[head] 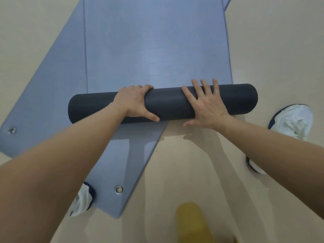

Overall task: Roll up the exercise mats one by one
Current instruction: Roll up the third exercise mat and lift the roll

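Dark roll (163,102) of a partly rolled blue mat (157,41), lying crosswise on the floor (280,50) at mid-scene, with the unrolled blue length stretching away toward the far side. Outer face of the roll dark grey, inner face of the flat part light blue with faint creases.

Left hand (135,102) wrapped over the roll left of its middle: fingers (145,87) curled over the far side, thumb pressed on the near side, gripping the roll. Right hand (205,104) laid flat on the roll just right of centre: fingers (198,86) spread and extended over the top toward the flat mat, palm down, thumb low at the near edge, not closed around anything.

Beneath, a second blue mat (57,95) spread flat at an angle, running from near to far left, passing under the roll's left half. Two metal eyelets in its near corners: one (12,130) at far left, one (119,189) nearer.

White shoe (294,120) on the floor just right of the roll's right end; another white shoe (82,199) at the near left, touching the angled mat's edge. Blurred yellow shape (191,223) at the near edge, unclear what. Floor pale beige.
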Demonstrator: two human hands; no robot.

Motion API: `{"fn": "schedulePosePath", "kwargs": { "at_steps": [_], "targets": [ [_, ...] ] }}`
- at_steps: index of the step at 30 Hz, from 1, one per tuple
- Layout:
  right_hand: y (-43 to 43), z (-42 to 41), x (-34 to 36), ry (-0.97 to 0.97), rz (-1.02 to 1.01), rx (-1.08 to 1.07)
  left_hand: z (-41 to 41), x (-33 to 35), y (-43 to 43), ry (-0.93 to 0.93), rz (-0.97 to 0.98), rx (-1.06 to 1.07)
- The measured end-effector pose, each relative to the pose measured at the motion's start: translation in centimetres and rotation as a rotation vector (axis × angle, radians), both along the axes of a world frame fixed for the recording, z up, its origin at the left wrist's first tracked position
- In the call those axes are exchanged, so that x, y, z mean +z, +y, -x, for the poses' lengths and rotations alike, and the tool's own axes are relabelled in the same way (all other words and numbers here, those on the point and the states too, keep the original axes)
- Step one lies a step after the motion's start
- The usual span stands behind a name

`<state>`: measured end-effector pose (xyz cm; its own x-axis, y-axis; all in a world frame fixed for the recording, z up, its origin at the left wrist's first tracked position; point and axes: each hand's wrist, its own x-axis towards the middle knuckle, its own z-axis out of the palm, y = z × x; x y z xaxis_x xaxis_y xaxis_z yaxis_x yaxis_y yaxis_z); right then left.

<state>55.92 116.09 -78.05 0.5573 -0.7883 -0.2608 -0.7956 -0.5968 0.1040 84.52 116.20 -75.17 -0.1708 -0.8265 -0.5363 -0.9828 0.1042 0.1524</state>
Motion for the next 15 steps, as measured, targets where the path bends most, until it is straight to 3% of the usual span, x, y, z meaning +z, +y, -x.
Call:
{"fn": "schedulePosePath", "kwargs": {
  "at_steps": [8,15],
  "targets": [
    [-3.4,-0.4,1.6,-0.125,-0.142,0.052,0.3,1.0,-2.1,0.061,-0.131,0.049],
    [0.1,1.4,3.3,-0.091,-0.354,0.051,1.8,1.6,4.8,0.113,-0.188,0.069]
  ]
}}
